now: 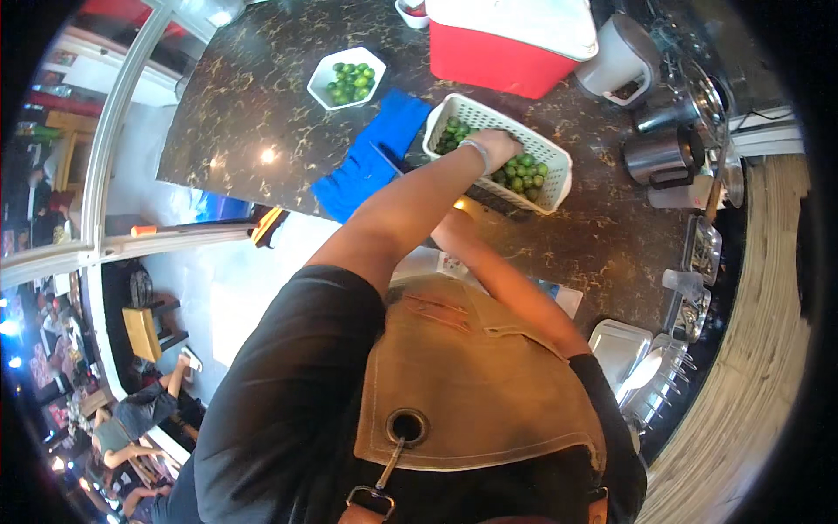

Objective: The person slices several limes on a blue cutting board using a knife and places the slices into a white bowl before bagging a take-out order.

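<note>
My left hand (495, 148), with a band at the wrist, reaches into a white perforated plastic basket (556, 164). Its fingers are down among small green citrus fruits (524, 175), and their grip is hidden. My right hand (455, 230) is low beside the near side of the basket, partly covered by my left forearm. A small yellowish thing (461, 204) shows at its fingers, too unclear to name. Left of the basket lies a blue cloth (366, 170) with a dark knife blade (386, 157) on it. Farther back, a white octagonal bowl (315, 82) holds green citrus fruits (353, 82).
A red cooler box (497, 62) with a white lid stands at the back of the dark marbled counter (249, 111). To the right are a pale plastic pitcher (615, 56), a steel pitcher (661, 156) and a metal tray (619, 340). People sit beyond the window frame (105, 144) at left.
</note>
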`<state>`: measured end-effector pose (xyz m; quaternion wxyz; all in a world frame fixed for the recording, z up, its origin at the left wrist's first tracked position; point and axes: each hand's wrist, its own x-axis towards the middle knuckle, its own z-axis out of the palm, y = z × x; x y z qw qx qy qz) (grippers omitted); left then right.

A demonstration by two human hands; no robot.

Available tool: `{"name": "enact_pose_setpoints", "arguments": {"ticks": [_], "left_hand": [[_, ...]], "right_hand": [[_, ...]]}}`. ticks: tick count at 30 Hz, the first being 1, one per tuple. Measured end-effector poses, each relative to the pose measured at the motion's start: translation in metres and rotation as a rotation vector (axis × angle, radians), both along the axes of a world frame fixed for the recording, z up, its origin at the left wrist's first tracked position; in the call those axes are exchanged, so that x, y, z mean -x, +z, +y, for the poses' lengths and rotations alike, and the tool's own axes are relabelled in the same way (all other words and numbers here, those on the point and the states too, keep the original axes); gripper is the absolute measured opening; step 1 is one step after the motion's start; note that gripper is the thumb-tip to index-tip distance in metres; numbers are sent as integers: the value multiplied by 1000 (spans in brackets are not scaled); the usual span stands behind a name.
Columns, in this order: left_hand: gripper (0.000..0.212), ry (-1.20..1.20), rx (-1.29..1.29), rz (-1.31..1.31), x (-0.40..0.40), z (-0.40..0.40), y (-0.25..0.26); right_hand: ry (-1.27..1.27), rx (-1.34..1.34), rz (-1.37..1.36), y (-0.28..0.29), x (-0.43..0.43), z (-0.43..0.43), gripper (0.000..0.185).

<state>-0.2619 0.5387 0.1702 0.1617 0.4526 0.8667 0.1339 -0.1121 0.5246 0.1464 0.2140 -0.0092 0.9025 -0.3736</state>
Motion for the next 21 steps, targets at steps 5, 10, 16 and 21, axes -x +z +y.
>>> {"name": "enact_pose_setpoints", "arguments": {"ticks": [5,10,16,21], "left_hand": [[32,16,-359,7,8,-41,52],[26,493,-655,-84,7,-193,67],[34,1136,-460,-303,-81,-253,-54],[31,1233,-409,-206,-91,-238,-45]], "right_hand": [[55,-188,-20,23,9,4,38],[99,-207,147,-6,14,20,26],[248,-182,76,45,6,-11,31],[318,-253,57,38,5,-21,28]]}}
